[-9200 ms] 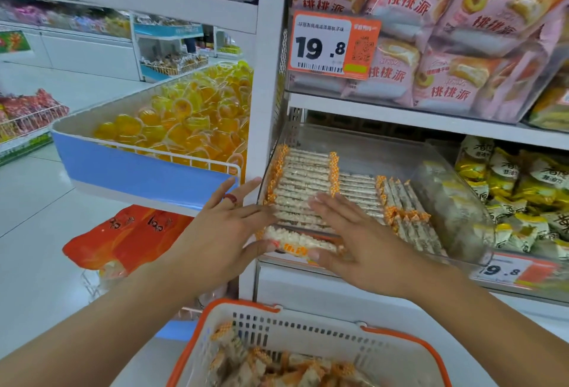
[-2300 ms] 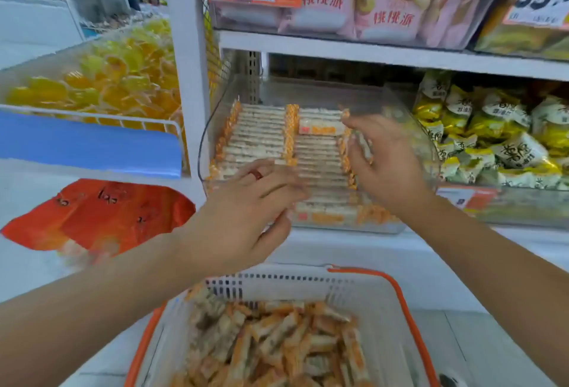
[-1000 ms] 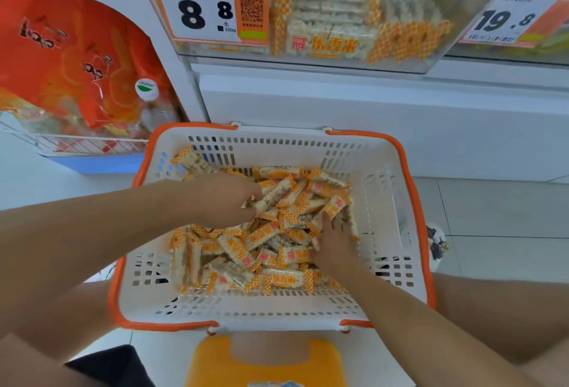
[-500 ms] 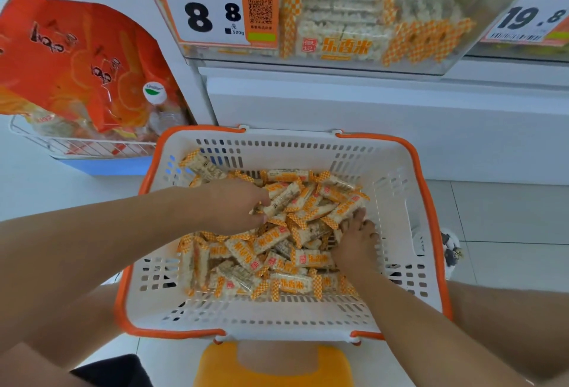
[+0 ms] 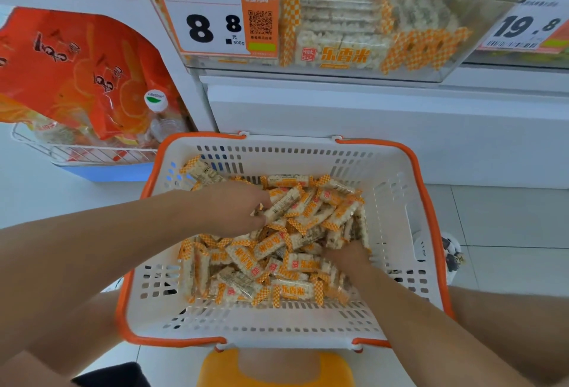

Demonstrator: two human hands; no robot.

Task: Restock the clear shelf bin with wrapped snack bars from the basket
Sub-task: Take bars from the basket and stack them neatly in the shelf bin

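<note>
The wrapped snack bars [image 5: 295, 245] are lying heaped in the white basket [image 5: 397, 201], their long axes pointing every way. The left hand [image 5: 237, 206] is curling its grip round bars near the basket's far-left side; the right hand [image 5: 346, 255] is digging in nearer its right wall, its grip hidden, so I cannot tell. Half a second ago the right hand was sitting slightly farther left. Above the basket, the clear shelf bin [image 5: 477, 32] is showing a price tag [image 5: 215, 21] reading "8 8" and "500g".
</note>
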